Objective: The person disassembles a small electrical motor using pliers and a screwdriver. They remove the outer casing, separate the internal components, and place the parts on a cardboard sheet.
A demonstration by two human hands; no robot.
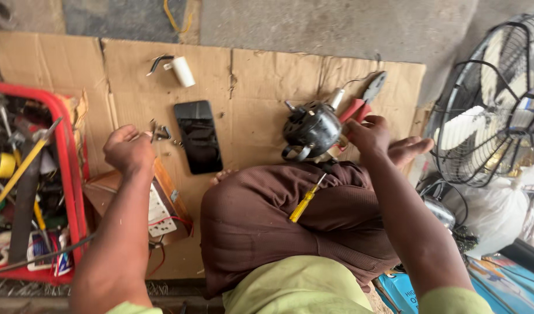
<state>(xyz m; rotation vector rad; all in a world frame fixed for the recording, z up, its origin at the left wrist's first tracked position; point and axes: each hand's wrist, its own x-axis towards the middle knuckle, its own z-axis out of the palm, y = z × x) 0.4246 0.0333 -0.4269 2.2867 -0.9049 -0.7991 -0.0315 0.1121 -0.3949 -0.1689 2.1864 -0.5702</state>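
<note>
While gripping red pliers, right hand beside motor; left hand pinching screws near phone.

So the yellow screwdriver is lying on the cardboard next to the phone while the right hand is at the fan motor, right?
Not quite. The head view shows the yellow screwdriver resting on the person's lap, on the brown trousers, not on the cardboard beside the phone. The right hand is indeed at the fan motor.

Single head-worn view, steeply downward, close over lap and cardboard sheet on floor.
</note>
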